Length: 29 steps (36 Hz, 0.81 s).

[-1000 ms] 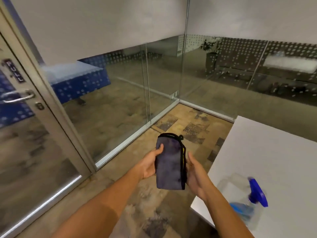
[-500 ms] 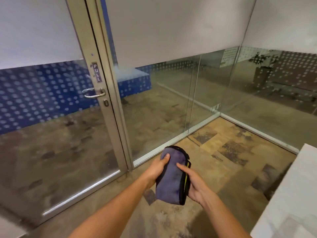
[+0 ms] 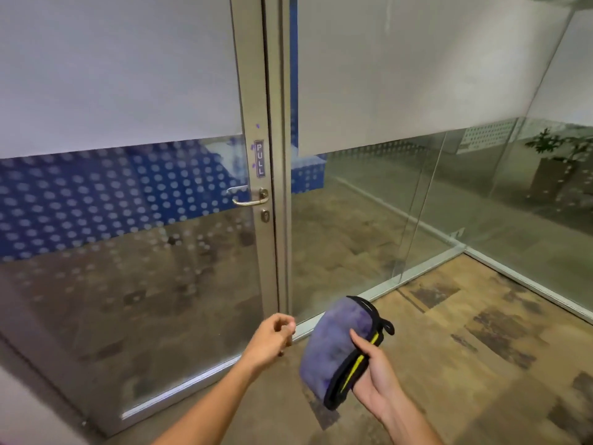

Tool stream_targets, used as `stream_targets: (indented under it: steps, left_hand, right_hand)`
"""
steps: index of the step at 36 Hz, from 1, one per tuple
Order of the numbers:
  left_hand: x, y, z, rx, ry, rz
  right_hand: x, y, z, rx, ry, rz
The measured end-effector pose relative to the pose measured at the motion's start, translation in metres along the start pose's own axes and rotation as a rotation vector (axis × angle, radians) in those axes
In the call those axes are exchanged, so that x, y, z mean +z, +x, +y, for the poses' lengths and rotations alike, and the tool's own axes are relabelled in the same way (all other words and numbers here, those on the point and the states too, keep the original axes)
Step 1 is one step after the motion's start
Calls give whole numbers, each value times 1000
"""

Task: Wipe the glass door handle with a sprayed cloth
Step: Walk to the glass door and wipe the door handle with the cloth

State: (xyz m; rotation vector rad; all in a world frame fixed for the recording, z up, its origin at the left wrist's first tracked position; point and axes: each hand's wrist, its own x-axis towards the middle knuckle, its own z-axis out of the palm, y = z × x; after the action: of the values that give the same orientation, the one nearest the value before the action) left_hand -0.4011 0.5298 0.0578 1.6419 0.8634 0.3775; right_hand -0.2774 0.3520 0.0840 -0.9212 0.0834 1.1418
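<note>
A metal lever door handle [image 3: 249, 200] sits on the glass door's metal frame [image 3: 253, 91], under a small "PULL" label [image 3: 259, 159] and above a keyhole [image 3: 265, 216]. A folded purple cloth [image 3: 337, 340] with black and yellow edging lies in my right hand [image 3: 373, 375], low and right of the handle. My left hand [image 3: 269, 340] hangs free beside the cloth, its fingers loosely curled with nothing in them. Both hands are well below the handle.
Glass walls [image 3: 417, 203] with frosted upper bands meet in a corner at the right. Behind the glass stand a potted plant [image 3: 558, 162] and a blue dotted panel [image 3: 96, 194]. Patterned carpet floor [image 3: 481, 332] lies under my hands.
The view has swung left, bringing the door and handle to the centre; the table and spray bottle left the frame. My left hand has let go of the cloth, which now rests in my right hand only.
</note>
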Motion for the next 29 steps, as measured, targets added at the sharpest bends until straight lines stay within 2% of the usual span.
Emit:
stream_targets:
  steps: [8,11,15,22,26,29]
  left_hand:
    - [-59,32,-3,67,415,26]
    - [-77,58,2,98,538,83]
    - [-100,88,15,152,764,141]
    - [-136,164,87,294,1012,335]
    - [-155,199,134,290,1103,420]
    - [-174,221,167,282,1150,497]
  right_hand:
    - [24,61,-2,-140,-160,117]
    - [29,90,-13,-121,-247,34]
    - [40,111,-28,-134,-311,65]
    - [66,220,-84,-276,-220,-55]
    - [107,221,-121,-169,-329,-41]
    - [122,248,-145,-213,-410,-52]
